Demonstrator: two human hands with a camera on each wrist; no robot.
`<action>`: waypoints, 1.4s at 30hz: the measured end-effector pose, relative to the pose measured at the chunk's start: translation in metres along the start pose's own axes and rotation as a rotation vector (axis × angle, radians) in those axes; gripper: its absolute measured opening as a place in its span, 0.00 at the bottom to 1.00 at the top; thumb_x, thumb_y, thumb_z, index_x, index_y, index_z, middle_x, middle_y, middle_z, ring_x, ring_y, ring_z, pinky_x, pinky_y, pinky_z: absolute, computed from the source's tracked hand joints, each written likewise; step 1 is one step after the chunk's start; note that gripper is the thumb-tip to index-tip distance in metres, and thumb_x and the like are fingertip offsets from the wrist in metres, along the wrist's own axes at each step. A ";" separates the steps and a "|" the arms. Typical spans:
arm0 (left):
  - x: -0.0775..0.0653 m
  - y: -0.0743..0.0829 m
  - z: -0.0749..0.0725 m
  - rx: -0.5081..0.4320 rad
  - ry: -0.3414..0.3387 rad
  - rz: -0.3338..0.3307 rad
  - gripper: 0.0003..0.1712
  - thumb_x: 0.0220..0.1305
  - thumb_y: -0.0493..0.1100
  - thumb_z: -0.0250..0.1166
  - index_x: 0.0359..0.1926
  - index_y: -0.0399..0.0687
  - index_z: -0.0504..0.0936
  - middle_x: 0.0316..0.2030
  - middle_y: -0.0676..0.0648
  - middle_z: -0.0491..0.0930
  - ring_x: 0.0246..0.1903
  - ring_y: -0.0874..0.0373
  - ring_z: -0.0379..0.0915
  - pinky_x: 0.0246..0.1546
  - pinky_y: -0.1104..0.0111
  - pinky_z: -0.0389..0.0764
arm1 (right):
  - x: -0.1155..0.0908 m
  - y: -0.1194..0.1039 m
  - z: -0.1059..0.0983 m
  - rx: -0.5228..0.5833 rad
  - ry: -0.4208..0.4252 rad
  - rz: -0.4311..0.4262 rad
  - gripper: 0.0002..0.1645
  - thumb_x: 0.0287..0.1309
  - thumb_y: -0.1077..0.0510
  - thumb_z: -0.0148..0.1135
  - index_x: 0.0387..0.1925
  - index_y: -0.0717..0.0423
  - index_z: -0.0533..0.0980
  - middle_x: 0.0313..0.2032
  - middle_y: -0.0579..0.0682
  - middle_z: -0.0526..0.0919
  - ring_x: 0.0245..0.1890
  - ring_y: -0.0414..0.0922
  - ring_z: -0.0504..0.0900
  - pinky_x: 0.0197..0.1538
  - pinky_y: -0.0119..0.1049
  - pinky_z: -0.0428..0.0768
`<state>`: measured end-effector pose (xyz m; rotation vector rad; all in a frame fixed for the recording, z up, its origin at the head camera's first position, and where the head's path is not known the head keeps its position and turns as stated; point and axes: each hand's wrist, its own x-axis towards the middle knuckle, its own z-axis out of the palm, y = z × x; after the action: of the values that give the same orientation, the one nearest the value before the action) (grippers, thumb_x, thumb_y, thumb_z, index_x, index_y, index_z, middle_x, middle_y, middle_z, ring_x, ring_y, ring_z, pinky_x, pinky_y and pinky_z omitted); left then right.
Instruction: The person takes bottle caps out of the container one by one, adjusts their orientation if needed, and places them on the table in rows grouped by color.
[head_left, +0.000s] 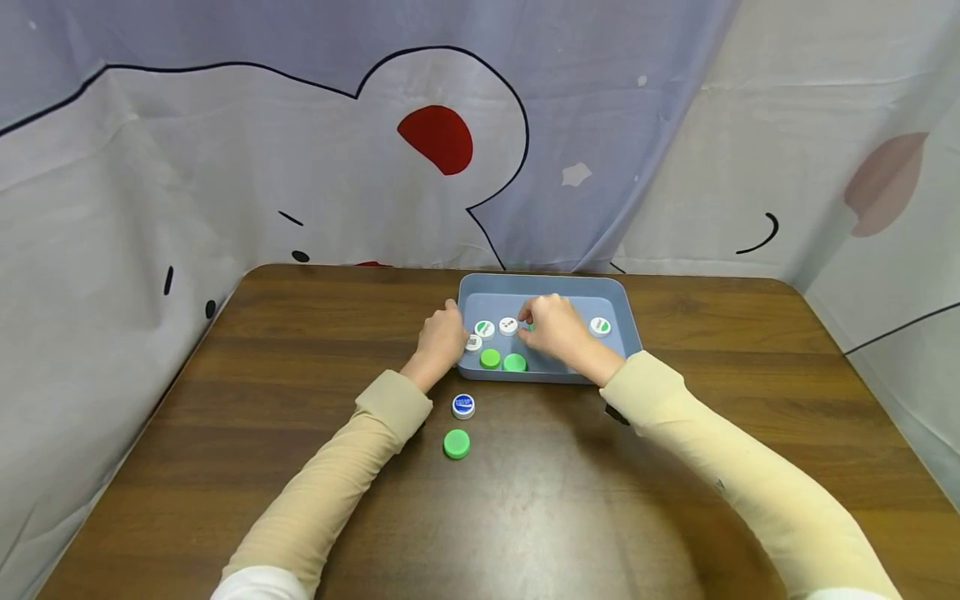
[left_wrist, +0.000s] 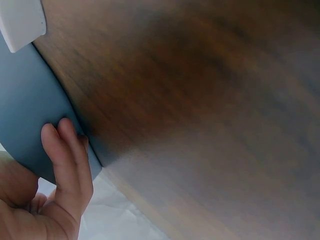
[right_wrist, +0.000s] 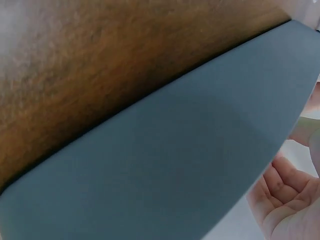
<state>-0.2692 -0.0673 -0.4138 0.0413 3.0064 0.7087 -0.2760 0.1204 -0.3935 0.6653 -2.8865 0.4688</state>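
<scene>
A person in beige knitted-looking sleeves (head_left: 393, 408) is reaching both hands to a shallow, blue-grey, rectangular tray (head_left: 540, 286) with rounded corners and smooth matte walls. The tray is sitting towards the far side of a dark brown, wood-grained surface (head_left: 262, 375). The left hand (head_left: 441, 336) is grasping the tray's left end, its grip straddling the rim, with fingers pressing the outside wall. The right hand (head_left: 557, 327) is bending over the tray's middle, its grip pinching a green round cap (head_left: 532, 327) that the fingers are mostly hiding.

More plastic-looking discs are lying inside the tray. Near the left hand, a white round cap with a dark square print (head_left: 473, 342), a white round cap with a green print (head_left: 484, 330) and a white round cap with small reddish marks (head_left: 508, 326) are forming a slanting row. Closer to the front wall, a lime-green cap (head_left: 490, 359) and a mint-green cap (head_left: 514, 363) are lying side by side. Another green-printed white cap (head_left: 600, 327) is resting towards the right end.

In front of the tray, a white-rimmed cap with a blue top (head_left: 463, 406) and a plain bright-green cap (head_left: 457, 444) are lying on the surface. Behind, creased white-and-lavender fabric (head_left: 322, 167) is hanging.
</scene>
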 end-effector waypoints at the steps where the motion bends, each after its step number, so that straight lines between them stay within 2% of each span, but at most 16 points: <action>1: 0.000 0.000 0.000 -0.001 -0.002 -0.002 0.29 0.67 0.39 0.58 0.64 0.30 0.62 0.46 0.32 0.80 0.44 0.40 0.81 0.42 0.54 0.82 | 0.001 0.001 0.000 -0.002 -0.004 0.005 0.10 0.48 0.57 0.69 0.33 0.58 0.84 0.30 0.52 0.86 0.33 0.48 0.83 0.40 0.45 0.80; 27: 0.000 0.002 0.000 -0.003 0.004 -0.004 0.27 0.67 0.38 0.57 0.62 0.31 0.63 0.46 0.32 0.80 0.45 0.40 0.80 0.42 0.53 0.82 | 0.028 -0.003 0.002 -0.007 -0.191 0.096 0.25 0.48 0.51 0.70 0.46 0.61 0.81 0.42 0.55 0.86 0.43 0.54 0.83 0.50 0.45 0.79; 38: 0.001 0.001 0.000 0.008 -0.002 -0.016 0.29 0.67 0.39 0.58 0.65 0.31 0.61 0.47 0.31 0.80 0.46 0.39 0.80 0.43 0.52 0.81 | 0.035 -0.006 0.005 -0.025 -0.223 0.085 0.24 0.47 0.52 0.70 0.46 0.61 0.82 0.42 0.56 0.86 0.45 0.56 0.83 0.50 0.45 0.79; 42: 0.001 0.000 0.000 0.017 0.010 -0.005 0.27 0.67 0.39 0.58 0.63 0.31 0.63 0.46 0.31 0.80 0.45 0.39 0.80 0.42 0.52 0.81 | 0.036 -0.006 0.005 -0.028 -0.225 0.084 0.23 0.46 0.52 0.70 0.44 0.61 0.82 0.42 0.56 0.86 0.43 0.56 0.83 0.49 0.46 0.79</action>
<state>-0.2701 -0.0672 -0.4142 0.0307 3.0210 0.6848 -0.3058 0.0986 -0.3894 0.6327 -3.1363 0.3857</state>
